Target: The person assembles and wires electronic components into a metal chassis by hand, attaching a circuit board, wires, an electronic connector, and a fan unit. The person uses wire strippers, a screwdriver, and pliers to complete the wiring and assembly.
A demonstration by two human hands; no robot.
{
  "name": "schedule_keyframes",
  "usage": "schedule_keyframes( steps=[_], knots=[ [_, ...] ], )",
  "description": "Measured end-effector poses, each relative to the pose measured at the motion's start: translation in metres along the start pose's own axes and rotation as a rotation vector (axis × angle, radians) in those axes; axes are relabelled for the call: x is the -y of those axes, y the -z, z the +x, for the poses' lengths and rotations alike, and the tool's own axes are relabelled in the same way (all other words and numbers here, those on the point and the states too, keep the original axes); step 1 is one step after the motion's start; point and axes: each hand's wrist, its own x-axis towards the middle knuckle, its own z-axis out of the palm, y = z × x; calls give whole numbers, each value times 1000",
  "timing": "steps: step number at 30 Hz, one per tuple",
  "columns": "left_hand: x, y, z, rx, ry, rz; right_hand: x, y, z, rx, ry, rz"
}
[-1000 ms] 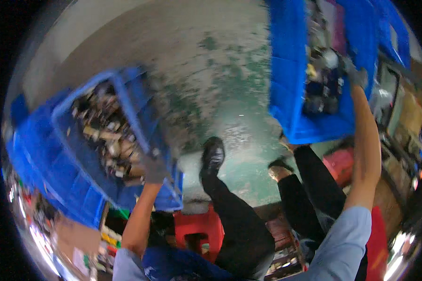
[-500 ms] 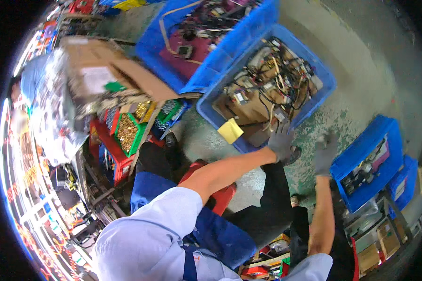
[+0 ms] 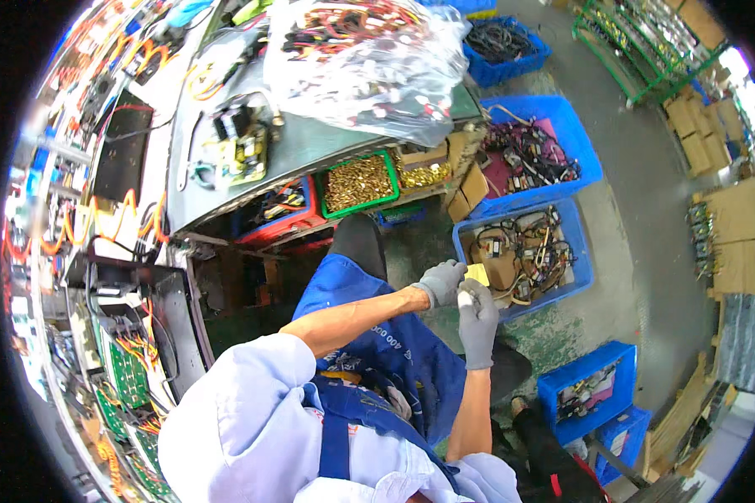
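Observation:
In grey gloves, my hands are close together in front of my blue apron (image 3: 377, 323). My left hand (image 3: 442, 283) has its fingers curled closed, but what they hold, if anything, is hidden. Beside it, my right hand (image 3: 478, 325) is pinched at the fingertips around something too small to make out. Just beyond them is a blue bin (image 3: 585, 272) with a tangle of wire harnesses (image 3: 533, 260) on brown cardboard. A yellow paper (image 3: 477, 273) shows at the bin's near left edge, behind my fingertips.
A workbench (image 3: 298, 126) at upper left carries a clear bag of wired parts (image 3: 369, 75) and a circuit module (image 3: 245, 151). Under it sits a green-rimmed tray of brass-coloured pieces (image 3: 356, 183). More blue bins stand behind (image 3: 583, 147) and at lower right (image 3: 621, 360).
My view has swung left, bringing the workbench top into sight. My hands, apart before with the left over the harness bin, have drawn back and come together with fingers closed.

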Motion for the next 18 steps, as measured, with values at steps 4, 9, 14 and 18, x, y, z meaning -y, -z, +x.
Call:
schedule_keyframes(
  steps=[4, 9, 14, 18],
  knots=[
    [4, 34, -67, -72, -59, -79, 106, -23, -42, 343, 95, -126],
    [0, 26, -155, -198, -85, -234, 255, -35, -114, 657, 552, -607],
    [-7, 41, -194, -253, -17, -231, 346, -50, -173, 1016, 1003, -866],
    [6, 58, -231, -450, 65, -319, 356, -61, -206, 1105, 1194, -866]
  ],
)
